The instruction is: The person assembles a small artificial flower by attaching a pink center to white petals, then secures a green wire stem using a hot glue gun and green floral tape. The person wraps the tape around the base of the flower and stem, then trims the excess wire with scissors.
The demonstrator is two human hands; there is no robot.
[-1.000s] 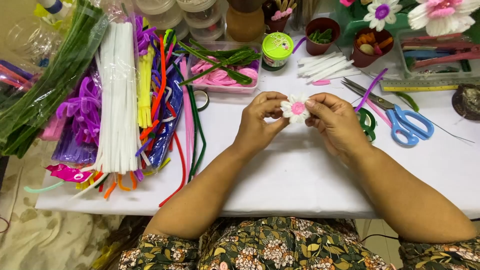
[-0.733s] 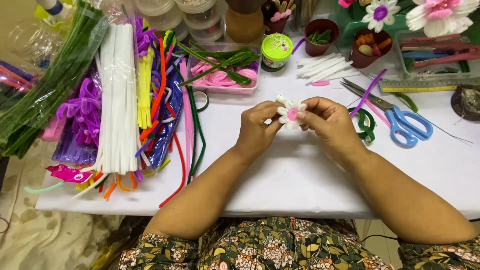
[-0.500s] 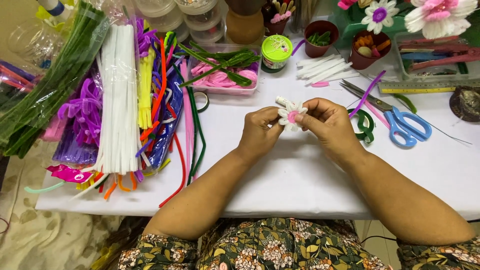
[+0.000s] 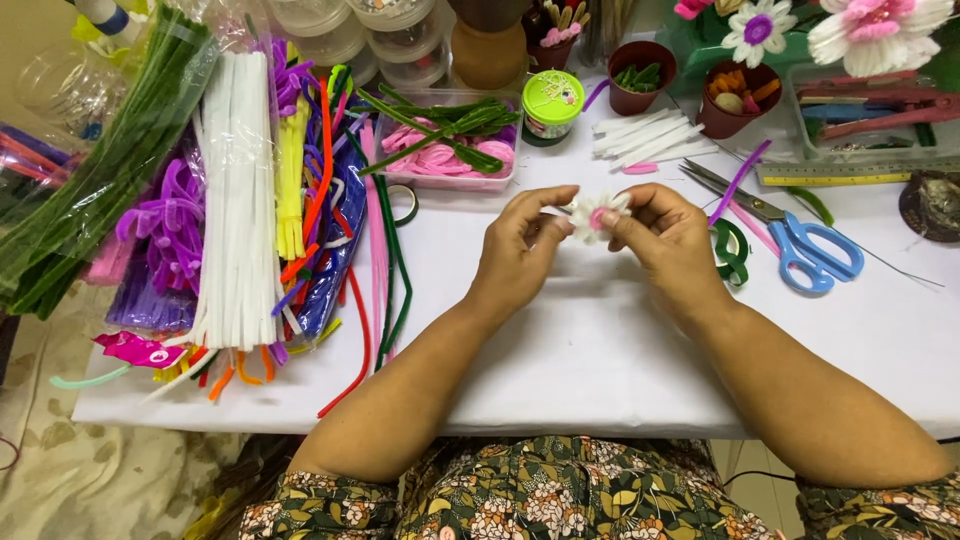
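Centrally, white flower (image 4: pixel 597 215), between both hands' fingertips

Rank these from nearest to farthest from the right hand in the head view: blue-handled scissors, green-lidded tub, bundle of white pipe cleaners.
From the right hand:
1. Blue-handled scissors, just to its right on the table.
2. Green-lidded tub, up and to the left, behind the hands.
3. Bundle of white pipe cleaners, far left, past the left hand.

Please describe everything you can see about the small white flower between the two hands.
The small white fuzzy flower with a pink centre looks made of pipe cleaner material. Short white petals radiate around the round pink middle. It is held above the white table, facing the camera. The left hand and right hand pinch it by their fingertips on either side. Its back is hidden.
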